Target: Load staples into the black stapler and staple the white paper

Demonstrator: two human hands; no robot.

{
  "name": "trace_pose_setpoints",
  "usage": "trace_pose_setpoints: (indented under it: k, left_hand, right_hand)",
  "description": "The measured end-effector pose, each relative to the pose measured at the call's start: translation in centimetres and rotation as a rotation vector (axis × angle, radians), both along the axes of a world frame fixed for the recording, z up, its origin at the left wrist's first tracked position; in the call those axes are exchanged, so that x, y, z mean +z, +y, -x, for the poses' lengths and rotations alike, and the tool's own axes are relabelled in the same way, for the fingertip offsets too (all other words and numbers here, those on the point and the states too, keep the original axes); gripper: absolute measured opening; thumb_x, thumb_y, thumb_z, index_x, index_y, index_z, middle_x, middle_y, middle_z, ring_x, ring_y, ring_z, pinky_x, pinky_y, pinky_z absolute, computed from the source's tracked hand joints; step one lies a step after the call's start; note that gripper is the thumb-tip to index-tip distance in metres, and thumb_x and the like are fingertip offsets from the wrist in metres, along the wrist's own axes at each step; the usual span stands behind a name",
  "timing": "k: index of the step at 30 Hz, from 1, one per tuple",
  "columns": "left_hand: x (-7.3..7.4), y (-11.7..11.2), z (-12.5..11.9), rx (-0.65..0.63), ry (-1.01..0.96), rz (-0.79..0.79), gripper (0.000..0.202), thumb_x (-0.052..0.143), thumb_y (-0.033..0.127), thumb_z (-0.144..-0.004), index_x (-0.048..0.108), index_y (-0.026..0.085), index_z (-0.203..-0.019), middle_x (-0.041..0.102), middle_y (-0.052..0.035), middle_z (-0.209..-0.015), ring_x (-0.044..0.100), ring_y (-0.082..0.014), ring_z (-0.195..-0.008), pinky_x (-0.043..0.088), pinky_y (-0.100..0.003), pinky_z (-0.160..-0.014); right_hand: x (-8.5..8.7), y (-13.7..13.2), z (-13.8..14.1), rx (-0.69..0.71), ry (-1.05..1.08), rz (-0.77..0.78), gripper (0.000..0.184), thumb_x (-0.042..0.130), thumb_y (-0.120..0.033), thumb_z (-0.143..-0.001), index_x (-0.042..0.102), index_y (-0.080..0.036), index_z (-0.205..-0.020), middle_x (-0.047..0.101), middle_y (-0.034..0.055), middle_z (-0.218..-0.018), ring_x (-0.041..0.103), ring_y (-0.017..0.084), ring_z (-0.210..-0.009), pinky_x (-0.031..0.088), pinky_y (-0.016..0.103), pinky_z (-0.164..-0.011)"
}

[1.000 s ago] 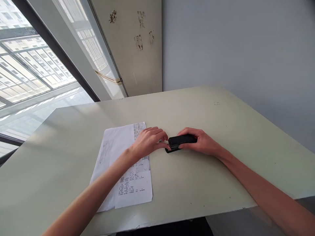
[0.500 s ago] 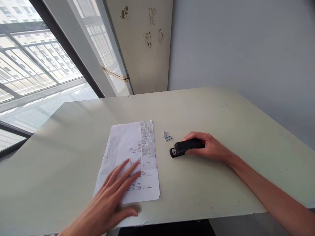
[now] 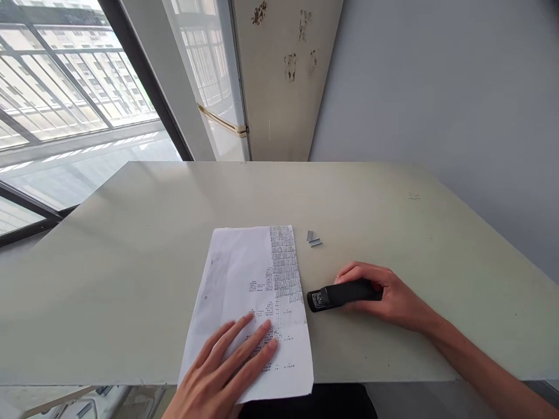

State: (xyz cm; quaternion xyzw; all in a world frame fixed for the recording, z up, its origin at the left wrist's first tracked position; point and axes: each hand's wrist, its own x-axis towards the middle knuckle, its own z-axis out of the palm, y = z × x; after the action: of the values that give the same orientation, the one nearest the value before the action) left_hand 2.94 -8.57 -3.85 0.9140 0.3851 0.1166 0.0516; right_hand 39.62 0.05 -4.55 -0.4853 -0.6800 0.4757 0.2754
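A printed white sheet of paper [image 3: 236, 250] lies on the table, its lower edge reaching past the table's front edge. Rows of staples [image 3: 286, 262] cover its upper right side. My left hand [image 3: 231, 361] lies over the lower part with fingers stretched on top; the thumb is mostly hidden and seems tucked under the bottom edge, holding the sheet. My right hand [image 3: 393, 299] wraps round a black stapler [image 3: 349, 294], shut on it. The stapler's front end points left, just beside the paper's right edge. Short strips of loose staples [image 3: 313, 239] lie beyond it.
The pale table [image 3: 131, 262] has its front edge close to my body. A refrigerator [image 3: 279, 105] with brown marks stands behind it. A window [image 3: 65, 87] is at the left and a grey wall [image 3: 437, 87] at the right.
The paper has slid toward me together with my left hand, and now overhangs the front edge. My right hand has brought the stapler nearer me and closer to the paper. The view has shifted.
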Motion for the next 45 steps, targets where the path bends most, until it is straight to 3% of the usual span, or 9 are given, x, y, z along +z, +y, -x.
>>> trace_pose_setpoints:
  k: [5, 11, 14, 16, 18, 23, 28, 35, 45]
  left_hand:
    - [-0.9, -0.5, -1.2, 0.017, -0.031, -0.016, 0.085, 0.036, 0.003, -0.096, 0.016, 0.039, -0.170, 0.047, 0.0067, -0.162, 0.045, -0.0301, -0.152, 0.049, -0.051, -0.119]
    - [-2.6, -0.1, -1.4, -0.139, -0.033, -0.051, 0.079, 0.037, 0.004, -0.097, 0.026, 0.031, -0.170, 0.042, 0.0019, -0.166, 0.039, -0.0327, -0.155, 0.046, -0.056, -0.121]
    - [-1.9, 0.0, -1.5, -0.145, -0.017, -0.002, 0.065, 0.049, 0.026, -0.107, 0.030, 0.031, -0.169, 0.040, -0.0011, -0.168, 0.038, -0.0350, -0.156, 0.045, -0.057, -0.121]
    - [-1.0, 0.4, -1.5, -0.142, -0.013, 0.038, 0.071, 0.059, 0.049, -0.104, 0.033, 0.031, -0.168, 0.038, -0.0037, -0.169, 0.037, -0.0370, -0.156, 0.046, -0.057, -0.120]
    - [-0.2, 1.4, -1.4, -0.147, -0.021, 0.077, 0.078, 0.063, 0.059, -0.100, 0.034, 0.031, -0.167, 0.034, -0.0051, -0.171, 0.035, -0.0377, -0.157, 0.047, -0.057, -0.120]
    - [0.5, 6.1, -1.8, -0.264, -0.045, 0.158, 0.068, 0.062, 0.054, -0.102, 0.042, 0.034, -0.163, 0.024, -0.0056, -0.175, 0.025, -0.0385, -0.160, 0.039, -0.059, -0.124]
    - [-0.4, 9.4, -3.8, -0.397, -0.107, 0.207, 0.079, 0.066, 0.064, -0.097, 0.039, 0.035, -0.165, 0.019, -0.0068, -0.176, 0.018, -0.0400, -0.161, 0.028, -0.061, -0.128]
    - [-1.6, 9.6, -5.1, -0.433, -0.137, 0.212, 0.084, 0.062, 0.070, -0.096, 0.036, 0.032, -0.166, 0.020, -0.0079, -0.175, 0.017, -0.0396, -0.161, 0.025, -0.061, -0.130]
    - [-2.0, 9.2, -6.6, -0.421, -0.187, 0.210, 0.072, 0.058, 0.065, -0.101, 0.048, 0.024, -0.160, 0.020, -0.0111, -0.176, 0.014, -0.0386, -0.162, 0.023, -0.060, -0.131]
  right_hand:
    - [0.6, -0.8, 0.6, -0.071, -0.058, 0.039, 0.027, 0.083, -0.050, -0.083, 0.076, -0.029, -0.099, 0.077, 0.0044, -0.108, 0.070, 0.027, -0.098, 0.056, 0.038, -0.081]
    - [1.5, -1.2, 1.0, -0.071, -0.155, 0.025, 0.027, 0.078, -0.053, -0.088, 0.075, -0.032, -0.104, 0.077, 0.0035, -0.108, 0.069, 0.027, -0.095, 0.055, 0.040, -0.081]
    - [2.0, -1.2, 0.9, -0.042, -0.204, 0.014, 0.030, 0.074, -0.057, -0.090, 0.075, -0.032, -0.106, 0.077, 0.0040, -0.110, 0.069, 0.027, -0.093, 0.055, 0.040, -0.078]
    - [2.4, -1.0, 0.7, -0.016, -0.227, 0.013, 0.035, 0.071, -0.062, -0.091, 0.074, -0.033, -0.112, 0.076, 0.0050, -0.117, 0.069, 0.029, -0.101, 0.056, 0.041, -0.081]
    - [2.7, -0.7, 0.6, -0.036, -0.242, 0.015, 0.041, 0.065, -0.066, -0.094, 0.073, -0.035, -0.120, 0.073, 0.0059, -0.128, 0.067, 0.031, -0.114, 0.057, 0.042, -0.086]
    - [3.7, 0.3, 2.1, -0.152, -0.265, -0.032, 0.048, 0.041, -0.065, -0.106, 0.066, -0.036, -0.135, 0.065, 0.0063, -0.146, 0.060, 0.033, -0.134, 0.055, 0.047, -0.103]
    - [4.4, 1.0, 4.7, -0.097, -0.290, -0.118, 0.052, 0.037, -0.065, -0.107, 0.060, -0.038, -0.145, 0.056, 0.0036, -0.159, 0.047, 0.034, -0.150, 0.042, 0.057, -0.121]
    - [3.6, 1.8, 6.3, -0.102, -0.398, -0.024, 0.066, 0.033, -0.072, -0.104, 0.056, -0.034, -0.154, 0.041, 0.0030, -0.170, 0.026, 0.036, -0.162, 0.025, 0.065, -0.130]
    - [3.6, 1.3, 6.8, -0.098, -0.503, -0.012, 0.061, 0.032, -0.069, -0.106, 0.050, -0.041, -0.157, 0.025, -0.0027, -0.177, 0.036, 0.039, -0.157, 0.035, 0.064, -0.125]
